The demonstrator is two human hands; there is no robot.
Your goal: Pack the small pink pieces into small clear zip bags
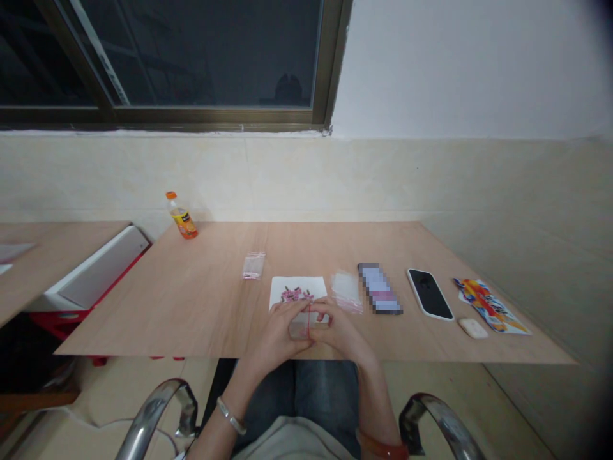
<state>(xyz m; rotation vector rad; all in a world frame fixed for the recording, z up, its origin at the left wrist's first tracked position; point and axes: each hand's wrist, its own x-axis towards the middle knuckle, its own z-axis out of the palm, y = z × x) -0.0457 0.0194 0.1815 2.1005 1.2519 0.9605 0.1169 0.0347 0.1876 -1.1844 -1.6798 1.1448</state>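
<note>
1 box [297, 330] w/ red band [309, 321] on, clamped btwn L hand [280, 332] + R hand [338, 329]; pink bits [295, 294] loose on paper [316, 287], bag [253, 265] + bag [347, 291] beside.

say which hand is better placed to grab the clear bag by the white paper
Probably the right hand. It is on the side of the small block nearest the clear bag, just below it. The left hand is on the far side of the red rubber band, so it has farther to go.

dark window [191, 51]; tiled wall [335, 179]; wooden desk [158, 306]; floor [431, 396] probably tiled
</note>
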